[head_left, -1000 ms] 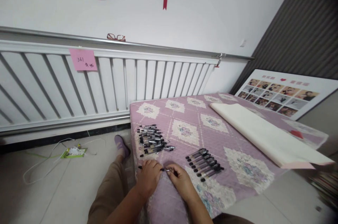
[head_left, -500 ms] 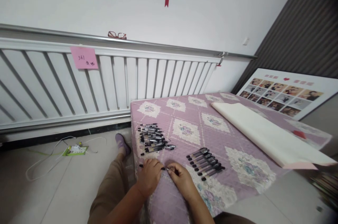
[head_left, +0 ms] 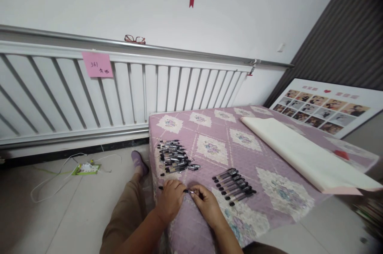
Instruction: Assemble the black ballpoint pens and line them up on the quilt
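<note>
Black pen (head_left: 186, 191) sits at bed (head_left: 269, 210) near edge, pinched at both ends: left hand (head_left: 171, 200) fingers curled over barrel, right hand (head_left: 206, 204) fingers on tip. Pile (head_left: 174, 157) behind near left edge, row (head_left: 235, 185) just right of hands, roll (head_left: 299, 154) well apart.

Both hands, left hand (head_left: 171, 199) and right hand (head_left: 206, 204), grip one pen (head_left: 188, 191) together on the quilt (head_left: 269, 158), with a pen pile (head_left: 174, 157) behind the pen and a pen row (head_left: 235, 185) right of it.
</note>
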{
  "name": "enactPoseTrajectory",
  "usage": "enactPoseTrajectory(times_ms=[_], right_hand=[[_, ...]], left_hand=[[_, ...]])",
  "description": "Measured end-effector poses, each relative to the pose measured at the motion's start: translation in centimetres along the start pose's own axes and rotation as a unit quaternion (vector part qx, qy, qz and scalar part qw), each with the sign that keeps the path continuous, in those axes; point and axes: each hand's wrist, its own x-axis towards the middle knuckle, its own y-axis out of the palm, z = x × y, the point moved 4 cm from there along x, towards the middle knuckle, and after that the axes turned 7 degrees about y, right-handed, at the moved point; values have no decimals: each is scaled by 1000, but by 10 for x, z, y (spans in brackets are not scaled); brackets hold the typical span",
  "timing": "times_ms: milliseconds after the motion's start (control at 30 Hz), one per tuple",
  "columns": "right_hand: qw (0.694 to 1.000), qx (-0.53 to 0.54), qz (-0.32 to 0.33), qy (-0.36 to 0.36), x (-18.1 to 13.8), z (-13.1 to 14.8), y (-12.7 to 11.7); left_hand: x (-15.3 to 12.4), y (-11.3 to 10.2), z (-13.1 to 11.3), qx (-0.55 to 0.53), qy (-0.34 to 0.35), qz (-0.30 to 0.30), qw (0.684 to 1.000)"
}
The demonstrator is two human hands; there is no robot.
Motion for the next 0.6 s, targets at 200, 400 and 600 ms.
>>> enactPoseTrajectory(times_ms=[200, 400, 600], right_hand=[[999, -29, -11, -20, 1, -5, 2], [998, -47, -10, -37, 0, -4, 3], [997, -49, -14, -59, -1, 4, 1]], left_hand=[[0, 1, 0, -10, 9, -3, 1000], [1, 1, 1, -7, 10, -6, 1000], [0, 0, 0, -12, 13, -12, 1000]])
